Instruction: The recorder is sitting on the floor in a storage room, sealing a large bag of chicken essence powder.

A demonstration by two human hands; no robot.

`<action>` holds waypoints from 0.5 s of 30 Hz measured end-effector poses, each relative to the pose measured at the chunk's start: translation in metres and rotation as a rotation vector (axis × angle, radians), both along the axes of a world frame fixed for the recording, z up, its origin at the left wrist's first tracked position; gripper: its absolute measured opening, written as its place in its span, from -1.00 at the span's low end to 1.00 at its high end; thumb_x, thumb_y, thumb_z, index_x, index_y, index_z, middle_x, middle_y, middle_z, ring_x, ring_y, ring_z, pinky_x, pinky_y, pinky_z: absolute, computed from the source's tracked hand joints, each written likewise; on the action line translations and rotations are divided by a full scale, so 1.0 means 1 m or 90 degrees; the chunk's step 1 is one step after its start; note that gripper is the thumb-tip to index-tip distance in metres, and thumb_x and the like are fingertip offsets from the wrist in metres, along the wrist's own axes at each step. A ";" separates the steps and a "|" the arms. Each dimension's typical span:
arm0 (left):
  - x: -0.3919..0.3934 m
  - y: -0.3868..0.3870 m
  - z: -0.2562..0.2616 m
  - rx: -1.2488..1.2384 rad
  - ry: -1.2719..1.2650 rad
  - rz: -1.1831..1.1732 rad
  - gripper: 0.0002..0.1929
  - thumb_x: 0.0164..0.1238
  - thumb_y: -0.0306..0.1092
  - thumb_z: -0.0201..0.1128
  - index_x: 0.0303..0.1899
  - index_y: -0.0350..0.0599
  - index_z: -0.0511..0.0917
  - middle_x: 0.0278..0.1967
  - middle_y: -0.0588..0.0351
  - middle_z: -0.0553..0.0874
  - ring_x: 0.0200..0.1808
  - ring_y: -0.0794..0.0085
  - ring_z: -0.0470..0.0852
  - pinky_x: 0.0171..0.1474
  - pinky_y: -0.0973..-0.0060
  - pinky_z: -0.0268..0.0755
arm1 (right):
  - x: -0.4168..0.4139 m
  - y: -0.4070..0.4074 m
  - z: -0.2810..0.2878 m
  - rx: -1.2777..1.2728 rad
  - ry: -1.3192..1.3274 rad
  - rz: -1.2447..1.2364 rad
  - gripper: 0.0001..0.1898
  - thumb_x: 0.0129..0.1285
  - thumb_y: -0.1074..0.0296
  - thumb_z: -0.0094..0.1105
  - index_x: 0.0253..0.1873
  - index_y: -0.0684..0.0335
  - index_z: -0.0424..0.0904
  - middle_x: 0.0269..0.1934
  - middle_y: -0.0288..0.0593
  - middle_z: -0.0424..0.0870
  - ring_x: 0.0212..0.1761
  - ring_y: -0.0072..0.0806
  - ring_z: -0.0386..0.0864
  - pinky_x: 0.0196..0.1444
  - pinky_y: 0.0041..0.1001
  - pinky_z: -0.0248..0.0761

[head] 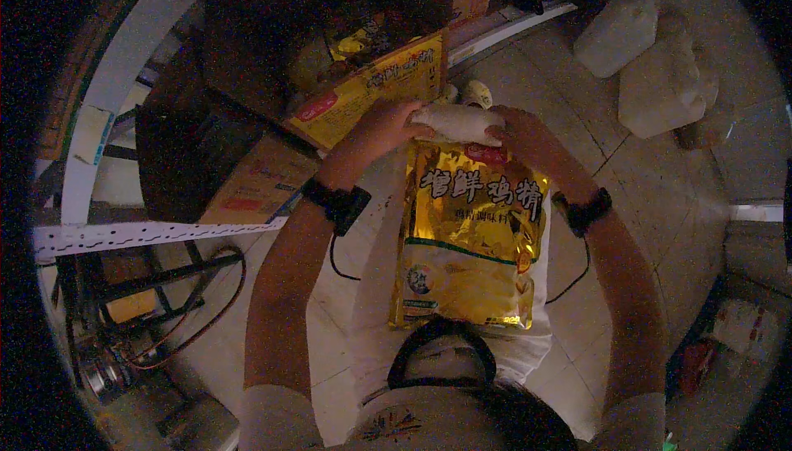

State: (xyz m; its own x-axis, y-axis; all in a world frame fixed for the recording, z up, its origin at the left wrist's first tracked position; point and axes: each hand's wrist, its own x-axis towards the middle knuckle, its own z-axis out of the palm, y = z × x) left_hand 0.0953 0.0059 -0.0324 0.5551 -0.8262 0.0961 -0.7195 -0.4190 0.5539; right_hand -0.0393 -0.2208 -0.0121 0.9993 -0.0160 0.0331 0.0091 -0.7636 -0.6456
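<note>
A large gold foil pouch of seasoning (470, 228), printed with big characters, lies flat over the person's lap, on white cloth. Just above its top edge, both hands grip a pale, rolled or folded cloth-like bundle (458, 123). My left hand (402, 122) holds the left end and my right hand (515, 129) holds the right end. Each wrist wears a black band with a cable. An open yellow carton (377, 89) with matching print stands beyond my left hand, with gold packs inside. The palm sides of both hands are hidden.
Pale plastic jugs (662, 86) stand on the tiled floor at the upper right. A brown carton (257, 179) sits on the left near a white perforated shelf beam (161, 234). Below that beam is a black metal frame with a looped cable (210, 327). The scene is dim and grainy.
</note>
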 end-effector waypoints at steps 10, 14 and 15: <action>0.015 -0.007 -0.016 -0.024 -0.013 -0.022 -0.53 0.00 0.04 0.33 -0.24 -0.21 0.55 -0.40 -0.12 0.64 -0.29 0.01 0.62 -0.22 0.24 0.43 | 0.014 -0.014 -0.016 0.083 0.126 0.004 -0.55 0.20 0.12 0.07 0.07 0.34 0.42 -0.22 0.02 0.62 -0.20 -0.23 0.59 -0.12 -0.34 0.43; 0.012 -0.019 -0.008 0.044 0.113 -0.019 -0.53 0.00 0.04 0.33 -0.23 -0.20 0.54 -0.38 -0.10 0.64 -0.29 0.05 0.63 -0.22 0.28 0.43 | 0.012 -0.025 -0.026 0.034 0.107 -0.003 -0.55 0.22 0.12 0.06 0.10 0.31 0.41 -0.27 -0.06 0.62 -0.33 -0.36 0.57 -0.25 -0.39 0.46; 0.015 -0.016 -0.011 0.048 0.112 -0.014 -0.53 0.00 0.04 0.33 -0.23 -0.20 0.54 -0.38 -0.10 0.64 -0.29 0.05 0.63 -0.22 0.28 0.43 | 0.014 -0.016 -0.018 0.038 0.106 0.002 -0.55 0.22 0.12 0.06 0.10 0.31 0.41 -0.27 -0.06 0.62 -0.33 -0.36 0.57 -0.25 -0.39 0.46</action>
State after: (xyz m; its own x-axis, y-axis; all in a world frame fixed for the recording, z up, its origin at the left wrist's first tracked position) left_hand 0.1099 -0.0097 -0.0436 0.5398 -0.8393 -0.0637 -0.6233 -0.4494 0.6399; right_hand -0.0256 -0.2369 -0.0300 0.9910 -0.0100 -0.1338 -0.0995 -0.7240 -0.6826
